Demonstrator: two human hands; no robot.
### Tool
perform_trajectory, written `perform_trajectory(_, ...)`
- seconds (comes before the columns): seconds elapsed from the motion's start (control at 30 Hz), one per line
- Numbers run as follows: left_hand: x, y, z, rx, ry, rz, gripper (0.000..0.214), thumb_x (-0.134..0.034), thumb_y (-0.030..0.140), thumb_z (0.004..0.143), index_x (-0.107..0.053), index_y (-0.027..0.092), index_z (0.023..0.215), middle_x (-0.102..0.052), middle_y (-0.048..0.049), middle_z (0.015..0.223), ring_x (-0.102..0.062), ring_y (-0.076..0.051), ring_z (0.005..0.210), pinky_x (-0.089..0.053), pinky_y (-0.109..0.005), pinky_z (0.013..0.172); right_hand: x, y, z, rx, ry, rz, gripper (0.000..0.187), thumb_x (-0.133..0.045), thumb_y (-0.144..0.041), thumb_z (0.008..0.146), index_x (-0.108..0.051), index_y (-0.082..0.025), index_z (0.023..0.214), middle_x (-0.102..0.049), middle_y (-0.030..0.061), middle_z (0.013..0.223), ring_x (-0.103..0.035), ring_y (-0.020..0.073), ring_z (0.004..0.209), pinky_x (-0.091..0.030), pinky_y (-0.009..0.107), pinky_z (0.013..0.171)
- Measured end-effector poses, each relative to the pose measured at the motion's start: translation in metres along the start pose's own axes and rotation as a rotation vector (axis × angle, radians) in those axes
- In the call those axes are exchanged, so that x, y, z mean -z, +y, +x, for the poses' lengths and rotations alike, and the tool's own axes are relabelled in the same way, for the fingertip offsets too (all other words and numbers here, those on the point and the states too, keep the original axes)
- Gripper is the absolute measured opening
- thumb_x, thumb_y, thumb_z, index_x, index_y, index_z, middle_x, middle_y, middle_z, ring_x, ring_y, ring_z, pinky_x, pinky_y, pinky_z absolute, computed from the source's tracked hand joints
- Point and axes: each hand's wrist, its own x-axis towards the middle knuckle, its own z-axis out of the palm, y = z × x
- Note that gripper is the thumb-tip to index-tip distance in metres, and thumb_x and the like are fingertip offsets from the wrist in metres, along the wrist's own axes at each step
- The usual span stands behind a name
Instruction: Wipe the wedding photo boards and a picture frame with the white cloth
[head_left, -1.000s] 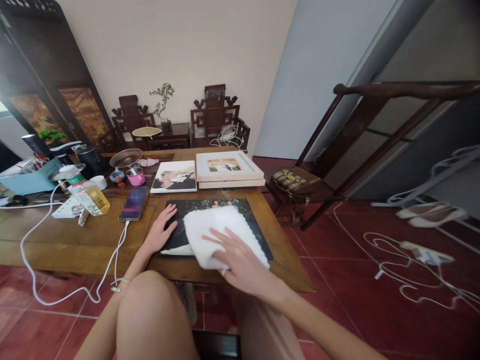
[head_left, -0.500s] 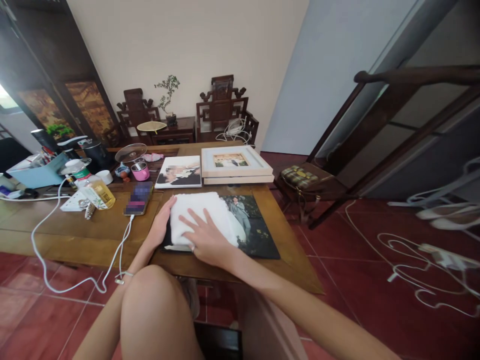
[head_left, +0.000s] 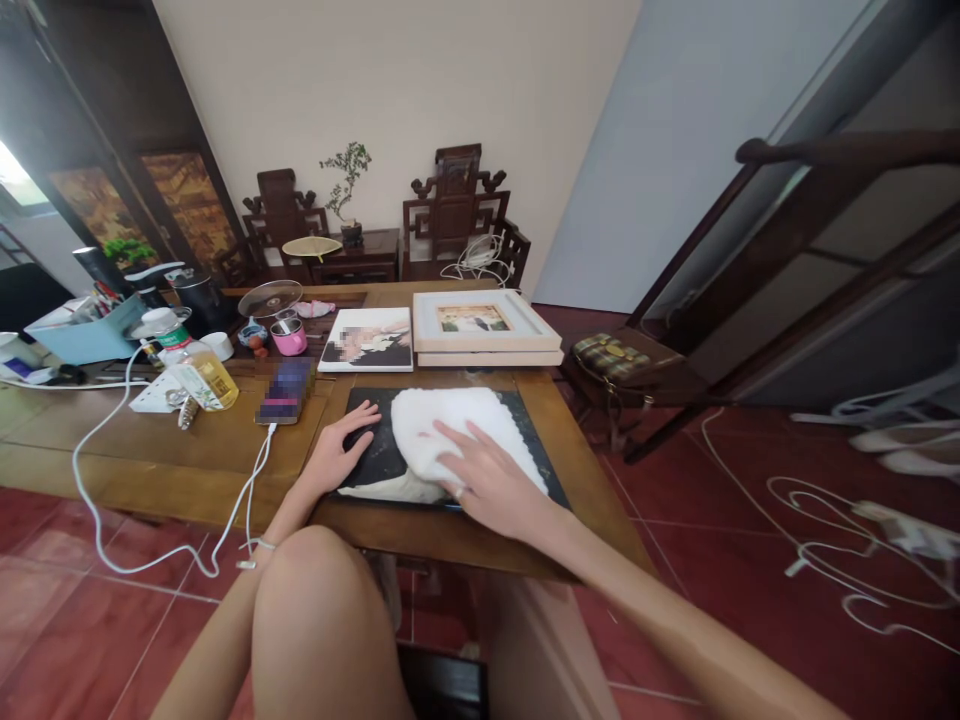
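So the person's right hand is out on a white cloth, fingers spread wide and laid across the top, not bunched up in a grip. There's a ring on one finger. The cloth lies on a dark photo, covering most of the photo's right half; a strip of pale dress shows on it between the two hands, along the near edge. The left hand is open too, fingers fanned out on the photo's left edge, thumb near the cloth but apart from it. It isn't holding anything.

The photo lies flat on a wooden table. Just past the left hand, over to its left, is a phone with a white cable plugged into its near end (the screen is blurred out, so no idea what's on it). Farther left of that hand there's a watch in front of an oil bottle. A pink mug sits beyond the phone.

Straight beyond the hands are a white-edged print and, to its right, two stacked frames. Way off to the right of the right hand, a plaid bag rests on a chair.
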Motion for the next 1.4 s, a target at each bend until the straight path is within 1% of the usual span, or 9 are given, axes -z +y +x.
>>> perform_trajectory(0.1,0.000,-0.002,0.000,-0.004,0.003,-0.007,0.034,-0.052,0.031,0.090,-0.066,0.017,0.117,-0.060,-0.0098,0.132,-0.045,-0.023,0.134,-0.032,-0.045,0.114,-0.006,0.012,0.048,-0.075,0.046,0.010,0.033,-0.042,-0.026,0.094,-0.061,-0.012,0.117,-0.055,0.0200,0.135,-0.032,0.0302,0.139,-0.020,0.056,0.112)
perform_trajectory(0.23,-0.001,-0.004,0.000,0.017,0.022,0.011,0.033,-0.054,0.030,0.089,-0.067,0.019,0.116,-0.059,-0.0097,0.133,-0.049,-0.025,0.130,-0.033,-0.046,0.113,-0.013,0.006,0.112,-0.050,0.071,0.067,0.037,-0.035,-0.033,0.098,-0.057,-0.022,0.125,-0.057,0.0082,0.136,-0.049,0.0262,0.127,-0.026,0.050,0.110)
perform_trajectory(0.33,-0.001,-0.004,0.000,0.019,0.034,0.022,0.032,-0.054,0.030,0.089,-0.067,0.021,0.117,-0.060,-0.0076,0.133,-0.050,-0.025,0.129,-0.034,-0.045,0.113,-0.013,-0.001,0.130,-0.029,0.080,0.097,0.036,-0.034,-0.034,0.098,-0.060,-0.024,0.121,-0.060,0.0046,0.132,-0.055,0.0248,0.120,-0.031,0.043,0.108)
perform_trajectory(0.43,0.000,-0.002,0.000,0.024,0.025,0.016,0.033,-0.053,0.032,0.089,-0.066,0.021,0.118,-0.059,-0.0072,0.134,-0.048,-0.024,0.131,-0.033,-0.046,0.113,-0.009,0.007,0.115,-0.050,0.084,0.103,0.037,-0.034,-0.035,0.098,-0.060,-0.025,0.123,-0.061,0.0030,0.131,-0.054,0.0244,0.122,-0.034,0.041,0.106)
perform_trajectory(0.73,0.000,0.001,0.003,-0.011,-0.011,0.041,0.035,-0.047,0.033,0.092,-0.064,0.017,0.119,-0.058,-0.0106,0.135,-0.045,-0.022,0.133,-0.032,-0.046,0.114,0.021,0.086,0.001,-0.221,0.143,-0.043,0.033,-0.038,-0.027,0.093,-0.063,-0.017,0.112,-0.059,0.0144,0.132,-0.044,0.0320,0.131,-0.032,0.057,0.108)
perform_trajectory(0.87,-0.004,-0.001,0.007,-0.054,0.001,0.092,0.034,-0.050,0.034,0.091,-0.063,0.016,0.116,-0.057,-0.0132,0.135,-0.047,-0.024,0.132,-0.033,-0.048,0.113,0.021,0.063,-0.045,-0.122,0.133,-0.086,0.022,-0.043,-0.018,0.087,-0.065,-0.017,0.089,-0.052,0.0161,0.139,-0.036,0.0270,0.137,-0.019,0.054,0.116)
perform_trajectory(1.07,-0.008,-0.002,0.012,-0.066,0.008,0.120,0.033,-0.059,0.037,0.085,-0.064,0.017,0.112,-0.057,-0.0135,0.135,-0.047,-0.026,0.131,-0.035,-0.050,0.111,0.009,-0.006,-0.104,0.099,0.049,-0.100,0.020,-0.048,-0.006,0.071,-0.060,-0.021,0.074,-0.046,0.0067,0.145,-0.025,0.0270,0.142,-0.019,0.059,0.115)
perform_trajectory(1.2,-0.008,0.000,0.013,-0.043,-0.011,0.136,0.039,-0.059,0.040,0.086,-0.064,0.016,0.117,-0.056,-0.0134,0.136,-0.046,-0.027,0.132,-0.034,-0.049,0.112,0.016,0.003,-0.097,0.063,0.031,-0.104,0.018,-0.048,-0.010,0.077,-0.063,-0.021,0.077,-0.049,0.0092,0.143,-0.037,0.0262,0.136,-0.026,0.054,0.114)
perform_trajectory(1.4,-0.007,0.000,0.013,-0.039,-0.018,0.142,0.042,-0.059,0.042,0.086,-0.063,0.018,0.121,-0.055,-0.0112,0.137,-0.045,-0.027,0.133,-0.035,-0.050,0.112,0.029,0.090,-0.031,-0.134,0.190,-0.137,0.028,-0.040,-0.024,0.091,-0.066,-0.020,0.101,-0.058,0.0126,0.133,-0.051,0.0296,0.125,-0.035,0.054,0.108)
